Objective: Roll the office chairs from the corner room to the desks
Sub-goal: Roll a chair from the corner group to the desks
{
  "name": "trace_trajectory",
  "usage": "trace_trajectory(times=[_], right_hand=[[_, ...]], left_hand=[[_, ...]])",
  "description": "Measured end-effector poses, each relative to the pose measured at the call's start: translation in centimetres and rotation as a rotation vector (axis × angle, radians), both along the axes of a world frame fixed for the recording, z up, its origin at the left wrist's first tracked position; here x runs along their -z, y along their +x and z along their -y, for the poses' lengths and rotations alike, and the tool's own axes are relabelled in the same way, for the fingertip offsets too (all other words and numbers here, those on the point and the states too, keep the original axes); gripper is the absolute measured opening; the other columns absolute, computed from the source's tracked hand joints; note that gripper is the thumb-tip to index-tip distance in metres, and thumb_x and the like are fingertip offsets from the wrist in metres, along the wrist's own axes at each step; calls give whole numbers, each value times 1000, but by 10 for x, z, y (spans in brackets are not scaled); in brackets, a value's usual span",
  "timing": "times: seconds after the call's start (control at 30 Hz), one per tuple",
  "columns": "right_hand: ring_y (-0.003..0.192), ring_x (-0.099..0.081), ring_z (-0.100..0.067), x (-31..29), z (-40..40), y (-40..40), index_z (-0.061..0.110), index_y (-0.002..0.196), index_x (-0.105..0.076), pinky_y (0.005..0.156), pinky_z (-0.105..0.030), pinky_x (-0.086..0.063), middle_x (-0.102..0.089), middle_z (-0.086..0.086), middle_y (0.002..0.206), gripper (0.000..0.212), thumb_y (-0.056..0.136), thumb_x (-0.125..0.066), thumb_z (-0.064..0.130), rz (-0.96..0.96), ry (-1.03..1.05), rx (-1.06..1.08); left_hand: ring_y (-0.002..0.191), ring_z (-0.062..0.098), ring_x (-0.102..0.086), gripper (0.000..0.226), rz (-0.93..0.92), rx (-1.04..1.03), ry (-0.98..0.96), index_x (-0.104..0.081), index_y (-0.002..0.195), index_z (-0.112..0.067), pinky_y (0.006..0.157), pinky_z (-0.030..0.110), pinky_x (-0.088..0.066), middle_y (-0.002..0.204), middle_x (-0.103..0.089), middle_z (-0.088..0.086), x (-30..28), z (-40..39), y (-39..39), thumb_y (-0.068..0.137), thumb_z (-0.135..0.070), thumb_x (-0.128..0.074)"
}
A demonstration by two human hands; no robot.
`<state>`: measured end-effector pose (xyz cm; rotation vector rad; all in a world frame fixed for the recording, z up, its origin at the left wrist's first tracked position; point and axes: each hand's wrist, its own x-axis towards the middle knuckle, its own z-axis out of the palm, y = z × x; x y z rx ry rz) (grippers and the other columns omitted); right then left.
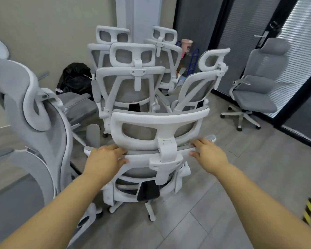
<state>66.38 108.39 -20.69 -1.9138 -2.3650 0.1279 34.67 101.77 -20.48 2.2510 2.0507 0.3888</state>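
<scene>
The nearest office chair [158, 141] stands with its back toward the person, white frame and grey mesh, its headrest tipped toward them. Both hands are on the top rail of its backrest, just under the headrest. The left hand [104, 157] grips the rail left of the centre post, fingers curled over the top edge and thumb pressed on the near face. The right hand [209, 152] holds the rail on the right side the same way, fingers over the top, thumb on the near side. The chair sits between the two outstretched arms, its wheeled base [149, 211] on the grey plank floor [223, 203] below the hands.

Beyond it, further into the corner, a cluster of matching chairs [133, 76] is packed close together against the wall. Another chair [34, 123] crowds in near on the left, blurred. Far right, a padded grey chair [257, 88] stands alone by the glass partition [294, 42]. A black bag [75, 78] slumps against the far wall.
</scene>
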Motion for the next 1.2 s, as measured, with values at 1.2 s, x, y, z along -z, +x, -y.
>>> trace_trajectory(times=[1.2], right_hand=[[109,-48,-17,-4,559,210,26,118,-57,73,-29,-38,-50,6,111,36,88,-56,47,-173,49,674]], left_hand=[[109,22,-56,30,211,574,-175,-65,115,-26,90,33,-42,123,-62,-6,-6,332,235,86,-30,-64]])
